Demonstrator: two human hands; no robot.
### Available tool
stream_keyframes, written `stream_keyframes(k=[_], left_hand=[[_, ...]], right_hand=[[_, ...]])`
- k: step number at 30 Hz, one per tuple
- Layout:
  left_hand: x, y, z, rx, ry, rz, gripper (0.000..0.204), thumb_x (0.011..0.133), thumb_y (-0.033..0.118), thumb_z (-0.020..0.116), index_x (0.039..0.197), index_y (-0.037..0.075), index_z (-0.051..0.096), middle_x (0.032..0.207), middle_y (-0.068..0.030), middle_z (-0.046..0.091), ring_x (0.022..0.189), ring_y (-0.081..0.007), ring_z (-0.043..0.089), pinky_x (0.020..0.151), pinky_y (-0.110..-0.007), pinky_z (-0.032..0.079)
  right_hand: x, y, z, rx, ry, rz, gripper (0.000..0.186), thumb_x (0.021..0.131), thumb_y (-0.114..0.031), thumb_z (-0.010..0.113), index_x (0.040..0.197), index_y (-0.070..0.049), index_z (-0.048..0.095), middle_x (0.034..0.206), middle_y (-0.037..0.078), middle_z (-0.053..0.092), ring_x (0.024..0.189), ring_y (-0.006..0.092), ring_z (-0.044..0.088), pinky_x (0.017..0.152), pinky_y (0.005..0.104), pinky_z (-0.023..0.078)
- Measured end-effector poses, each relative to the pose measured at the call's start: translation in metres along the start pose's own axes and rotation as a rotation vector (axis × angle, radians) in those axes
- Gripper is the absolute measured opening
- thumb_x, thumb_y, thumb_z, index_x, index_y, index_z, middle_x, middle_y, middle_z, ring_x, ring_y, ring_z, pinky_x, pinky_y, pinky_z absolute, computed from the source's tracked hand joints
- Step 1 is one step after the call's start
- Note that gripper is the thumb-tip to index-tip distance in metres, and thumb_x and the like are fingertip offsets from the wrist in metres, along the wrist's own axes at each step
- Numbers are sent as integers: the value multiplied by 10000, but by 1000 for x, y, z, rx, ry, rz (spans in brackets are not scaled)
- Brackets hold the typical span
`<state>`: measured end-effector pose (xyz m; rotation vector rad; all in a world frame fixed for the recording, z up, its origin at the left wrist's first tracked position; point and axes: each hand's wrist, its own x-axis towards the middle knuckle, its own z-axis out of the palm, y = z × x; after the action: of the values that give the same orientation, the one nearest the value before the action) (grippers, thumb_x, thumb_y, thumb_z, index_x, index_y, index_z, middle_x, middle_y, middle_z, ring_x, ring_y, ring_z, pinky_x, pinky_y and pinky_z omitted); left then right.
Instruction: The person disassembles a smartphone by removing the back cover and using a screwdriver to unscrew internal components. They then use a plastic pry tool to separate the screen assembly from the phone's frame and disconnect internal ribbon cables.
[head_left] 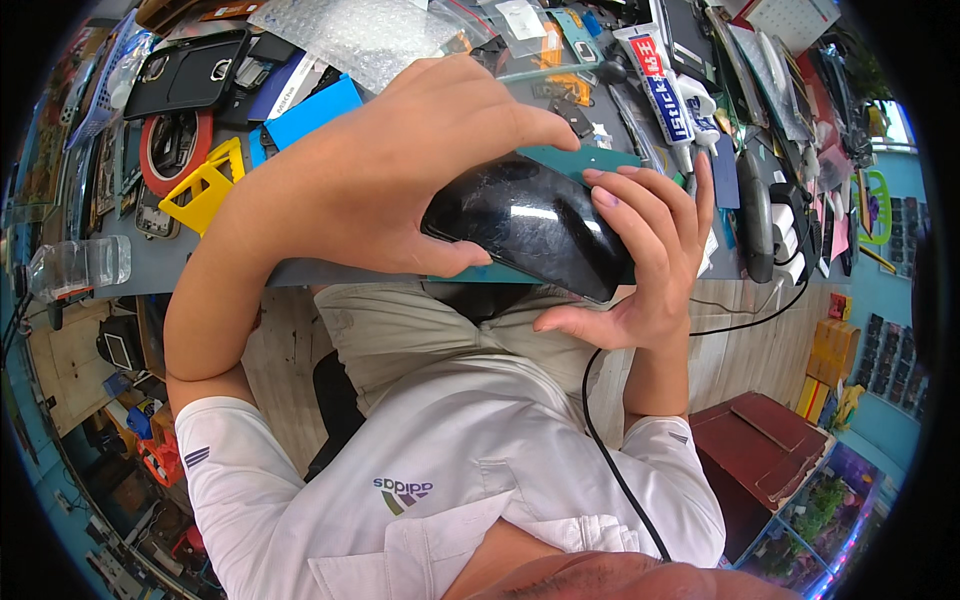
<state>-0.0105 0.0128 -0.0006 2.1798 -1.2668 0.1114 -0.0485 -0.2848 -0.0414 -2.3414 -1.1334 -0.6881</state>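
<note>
A black smartphone with a glossy, cracked-looking screen is held above the front edge of the grey workbench. My left hand covers its left end, thumb under the near edge and forefinger stretched over the top. My right hand cups the phone's right end, fingers curled over its far side and thumb below. A teal sheet shows just behind the phone.
The bench is crowded: a yellow plastic frame, a red tape roll, a blue card, bubble wrap, a glue tube, a black mouse. A clear bottle lies left. A black cable crosses my lap.
</note>
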Motion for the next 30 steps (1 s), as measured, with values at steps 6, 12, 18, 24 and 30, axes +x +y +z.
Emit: stream_keyframes(k=[6, 12, 18, 24, 30], left_hand=[[0, 1, 0, 7, 3, 5, 871, 643, 132, 926, 1455, 76, 617, 1302, -98, 694, 1154, -348, 623, 1097, -471, 440], [0, 0, 1, 9, 9, 10, 874, 637, 132, 929, 1452, 71, 618, 1321, -95, 695, 1163, -345, 627, 1096, -471, 446], [0, 0, 0, 13, -1, 10, 869, 642, 133, 926, 1451, 72, 616, 1317, -96, 692, 1164, -348, 627, 1098, -472, 443], [-2, -1, 3, 4, 19, 7, 848, 650, 131, 916, 1444, 80, 621, 1307, -97, 694, 1161, -349, 622, 1091, -461, 442], [-3, -3, 4, -2, 27, -6, 836, 649, 132, 910, 1435, 94, 627, 1297, -88, 696, 1163, -337, 618, 1082, -449, 446]], right_hand=[[0, -1, 0, -3, 1, 3, 1025, 717, -868, 764, 1369, -92, 616, 1277, 121, 749, 1201, 352, 667, 1275, 672, 226], [1, 0, 5, 39, 71, 6, 938, 717, -841, 778, 1310, -119, 701, 1205, 82, 756, 1141, 332, 674, 1266, 678, 232], [1, 0, 2, 10, 29, 1, 993, 714, -857, 772, 1344, -100, 650, 1247, 104, 756, 1177, 345, 674, 1273, 671, 230], [1, -1, 2, -8, 13, -2, 1031, 702, -858, 784, 1366, -86, 626, 1268, 114, 757, 1204, 354, 674, 1274, 665, 236], [1, -4, 2, -21, 6, 10, 1045, 687, -859, 794, 1369, -86, 623, 1276, 111, 756, 1216, 350, 674, 1274, 664, 241]])
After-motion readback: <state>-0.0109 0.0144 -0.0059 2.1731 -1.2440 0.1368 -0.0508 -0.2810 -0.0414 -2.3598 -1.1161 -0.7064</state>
